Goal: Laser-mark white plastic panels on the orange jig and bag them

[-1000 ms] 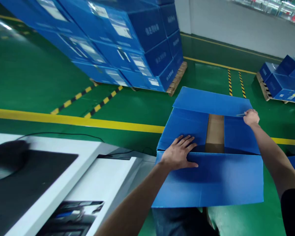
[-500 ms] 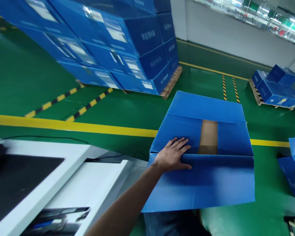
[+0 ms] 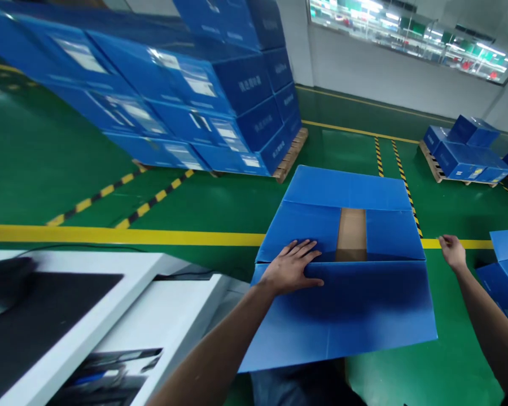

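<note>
In front of me stands a blue cardboard box (image 3: 381,287), its top side flaps folded in and a strip of brown cardboard showing between them. The far and near flaps are spread outward. My left hand (image 3: 290,268) lies flat on the box's left part with its fingers spread, pressing on the flaps. Off the box's right side, my right hand (image 3: 452,252) hangs in the air above the floor, fingers curled together. Whatever it pinches, if anything, is too small to make out.
A white workstation (image 3: 161,316) with a dark mat and a tray of tools is at the lower left. Stacked blue boxes (image 3: 249,124) on a pallet stand behind. More boxes (image 3: 465,158) sit on a pallet at right; an open blue box (image 3: 506,282) is at the right edge.
My right hand has come into view from the right edge, beside the box. My left hand keeps its place on the flaps. The view has shifted slightly.
</note>
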`<state>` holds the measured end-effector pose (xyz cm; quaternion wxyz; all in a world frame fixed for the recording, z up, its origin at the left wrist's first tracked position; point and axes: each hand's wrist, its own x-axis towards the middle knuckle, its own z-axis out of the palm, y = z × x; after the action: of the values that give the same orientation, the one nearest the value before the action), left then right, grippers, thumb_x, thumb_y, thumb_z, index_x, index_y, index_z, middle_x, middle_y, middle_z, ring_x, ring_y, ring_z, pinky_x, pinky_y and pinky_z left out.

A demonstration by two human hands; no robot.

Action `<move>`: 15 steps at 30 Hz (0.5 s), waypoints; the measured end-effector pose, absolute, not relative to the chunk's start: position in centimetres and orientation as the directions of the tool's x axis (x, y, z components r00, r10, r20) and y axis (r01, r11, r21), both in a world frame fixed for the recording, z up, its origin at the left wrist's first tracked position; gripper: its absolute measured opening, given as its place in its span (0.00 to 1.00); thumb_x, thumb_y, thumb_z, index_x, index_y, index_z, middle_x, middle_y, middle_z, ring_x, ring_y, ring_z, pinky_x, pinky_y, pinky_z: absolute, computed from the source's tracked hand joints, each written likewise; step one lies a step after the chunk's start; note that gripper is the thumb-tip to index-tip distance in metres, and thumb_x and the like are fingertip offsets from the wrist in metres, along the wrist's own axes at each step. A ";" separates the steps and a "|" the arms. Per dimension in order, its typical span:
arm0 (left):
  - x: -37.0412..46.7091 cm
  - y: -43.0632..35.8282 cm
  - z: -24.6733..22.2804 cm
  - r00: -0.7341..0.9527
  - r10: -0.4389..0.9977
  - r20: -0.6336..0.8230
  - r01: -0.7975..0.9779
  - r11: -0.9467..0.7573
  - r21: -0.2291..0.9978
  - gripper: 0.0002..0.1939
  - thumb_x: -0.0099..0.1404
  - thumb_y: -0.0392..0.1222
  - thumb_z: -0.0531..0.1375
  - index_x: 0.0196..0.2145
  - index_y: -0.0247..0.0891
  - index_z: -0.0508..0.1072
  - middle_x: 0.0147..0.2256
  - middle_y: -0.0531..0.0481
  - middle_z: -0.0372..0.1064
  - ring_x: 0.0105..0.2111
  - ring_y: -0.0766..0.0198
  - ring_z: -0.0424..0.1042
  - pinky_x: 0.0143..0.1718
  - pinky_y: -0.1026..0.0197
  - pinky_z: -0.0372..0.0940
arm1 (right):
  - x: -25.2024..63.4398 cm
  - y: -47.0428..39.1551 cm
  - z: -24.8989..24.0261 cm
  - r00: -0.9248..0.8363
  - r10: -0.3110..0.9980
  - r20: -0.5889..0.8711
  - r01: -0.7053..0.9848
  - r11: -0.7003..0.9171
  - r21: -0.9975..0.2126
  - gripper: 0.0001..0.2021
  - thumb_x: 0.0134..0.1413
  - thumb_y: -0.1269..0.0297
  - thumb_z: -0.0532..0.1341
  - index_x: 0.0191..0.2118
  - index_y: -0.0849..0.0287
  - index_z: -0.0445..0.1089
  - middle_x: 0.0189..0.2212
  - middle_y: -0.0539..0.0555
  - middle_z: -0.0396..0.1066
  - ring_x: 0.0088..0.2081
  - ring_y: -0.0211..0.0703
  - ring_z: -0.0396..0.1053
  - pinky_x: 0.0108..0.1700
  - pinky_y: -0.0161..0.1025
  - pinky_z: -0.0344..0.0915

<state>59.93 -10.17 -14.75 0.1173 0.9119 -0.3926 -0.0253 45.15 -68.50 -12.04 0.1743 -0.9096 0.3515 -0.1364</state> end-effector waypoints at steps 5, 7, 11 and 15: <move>59.6 -10.3 -14.0 0.708 -0.706 0.023 -0.689 -0.682 0.246 0.54 0.58 0.84 0.64 0.69 0.45 0.73 0.76 0.40 0.56 0.77 0.42 0.53 0.80 0.37 0.39 | 58.5 -62.8 -11.2 0.826 -0.542 0.158 -0.470 -0.815 -0.338 0.23 0.70 0.43 0.66 0.58 0.55 0.77 0.57 0.61 0.77 0.58 0.55 0.76 0.61 0.47 0.71; 59.6 -10.3 -13.8 0.713 -0.700 0.026 -0.685 -0.689 0.237 0.54 0.58 0.85 0.63 0.69 0.46 0.73 0.76 0.40 0.56 0.77 0.43 0.54 0.80 0.38 0.39 | 61.7 -61.0 -11.7 0.823 -0.551 0.138 -0.498 -0.816 -0.293 0.25 0.68 0.42 0.68 0.57 0.58 0.77 0.57 0.66 0.76 0.57 0.62 0.76 0.59 0.53 0.73; 59.9 -10.1 -13.8 0.715 -0.699 0.018 -0.685 -0.695 0.220 0.54 0.58 0.85 0.63 0.69 0.46 0.73 0.76 0.40 0.56 0.77 0.44 0.54 0.80 0.38 0.39 | 64.9 -60.2 -13.0 0.827 -0.556 0.083 -0.529 -0.820 -0.220 0.18 0.68 0.52 0.68 0.52 0.62 0.79 0.54 0.69 0.75 0.56 0.64 0.75 0.58 0.54 0.72; 60.2 -10.0 -14.1 0.715 -0.698 0.031 -0.686 -0.693 0.223 0.54 0.58 0.85 0.64 0.69 0.45 0.74 0.76 0.40 0.57 0.77 0.42 0.54 0.80 0.38 0.40 | 65.4 -61.8 -13.4 0.829 -0.557 0.046 -0.540 -0.819 -0.193 0.12 0.72 0.63 0.60 0.51 0.60 0.79 0.53 0.66 0.76 0.54 0.57 0.76 0.59 0.49 0.71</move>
<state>60.19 -10.00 -14.08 0.1097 0.9195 -0.3764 -0.0280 65.39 -61.84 -13.40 0.0862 -0.9524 0.2880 -0.0505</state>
